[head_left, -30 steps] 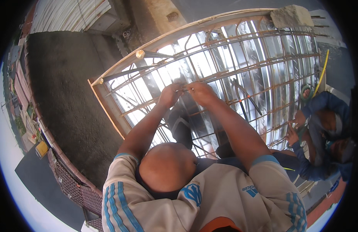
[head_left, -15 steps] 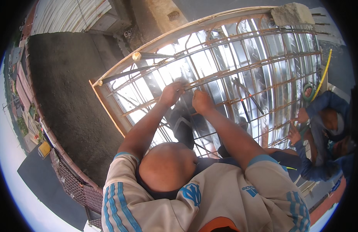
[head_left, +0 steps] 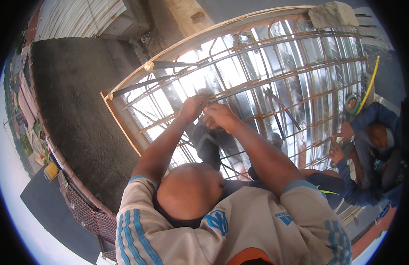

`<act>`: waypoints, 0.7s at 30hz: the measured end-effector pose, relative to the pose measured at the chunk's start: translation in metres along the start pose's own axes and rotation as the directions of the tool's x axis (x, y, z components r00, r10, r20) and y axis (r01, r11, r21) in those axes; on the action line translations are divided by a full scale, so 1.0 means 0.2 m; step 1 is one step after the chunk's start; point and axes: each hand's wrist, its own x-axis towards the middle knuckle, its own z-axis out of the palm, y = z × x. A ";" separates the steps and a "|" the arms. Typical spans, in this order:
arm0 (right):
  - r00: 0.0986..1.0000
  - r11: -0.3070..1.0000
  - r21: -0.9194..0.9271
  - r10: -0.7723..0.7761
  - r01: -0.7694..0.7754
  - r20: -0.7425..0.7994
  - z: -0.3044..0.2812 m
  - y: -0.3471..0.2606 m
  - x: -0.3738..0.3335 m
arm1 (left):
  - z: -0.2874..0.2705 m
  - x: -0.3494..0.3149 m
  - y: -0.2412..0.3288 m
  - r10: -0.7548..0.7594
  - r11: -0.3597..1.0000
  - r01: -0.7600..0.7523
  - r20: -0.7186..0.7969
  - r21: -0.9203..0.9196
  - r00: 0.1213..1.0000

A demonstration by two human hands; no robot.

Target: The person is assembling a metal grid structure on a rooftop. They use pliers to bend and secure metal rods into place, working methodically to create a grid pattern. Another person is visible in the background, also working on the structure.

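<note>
- Head view, looking down over own bent head and striped pale shirt onto a rebar grid point(head_left: 257, 79) of rusty bars laid over shiny corrugated metal sheeting point(head_left: 301, 66). Grid taken as landmark for all places below.
- Left hand point(head_left: 192, 107): over the grid's middle-left part, fingers curled down onto a crossing of bars. Appears closed around the crossing; what exactly is pinched inside, cannot tell.
- Right hand point(head_left: 220, 115): just beside the left hand, touching or nearly touching it, on the same crossing. Fingers bent inward in a loose fist; any wire or tool within too small to make out.
- Both forearms running up from the lower edge and meeting over the grid's centre.
- Dark sandalled feet point(head_left: 209, 145) under the hands, standing on the grid bars and sheeting.
- Wooden edge board point(head_left: 125, 128) framing the grid along its left and upper sides, bent by the lens.
- Two dark steel rods point(head_left: 169, 66) lying slanted across the grid's upper-left corner, one ending in a pale cap.
- Pliers-like tool point(head_left: 275, 106) lying on the grid, right of the hands, well apart from them.
- Stone block point(head_left: 330, 13) resting at the grid's far upper-right corner.
- Second person in blue sleeves point(head_left: 363, 145) crouched at the grid's right edge, hands on the bars there.
- Yellow hose point(head_left: 371, 84) running along the grid's right side above that person.
- Dark rough concrete slab point(head_left: 72, 101) left of the grid.
</note>
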 end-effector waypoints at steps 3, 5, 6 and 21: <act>0.936 0.701 -0.711 -0.291 0.065 -0.201 -0.18 0.00 -0.03 | 0.04 -0.03 0.00 0.057 0.997 -0.053 -0.081 0.050 0.995; 0.799 0.462 -0.875 -0.469 -0.142 -0.377 -0.35 -0.01 -0.16 | 0.05 -0.04 0.01 0.023 0.999 -0.018 -0.102 0.050 0.995; 0.786 0.379 -0.875 -0.421 -0.301 -0.453 -0.44 -0.03 -0.24 | 0.05 -0.04 -0.01 0.060 0.993 -0.046 -0.127 0.109 0.990; 0.773 0.301 -0.803 -0.244 -0.515 -0.586 -1.02 0.38 -0.47 | 0.09 -0.13 0.24 -0.673 0.527 0.694 0.259 -0.490 0.693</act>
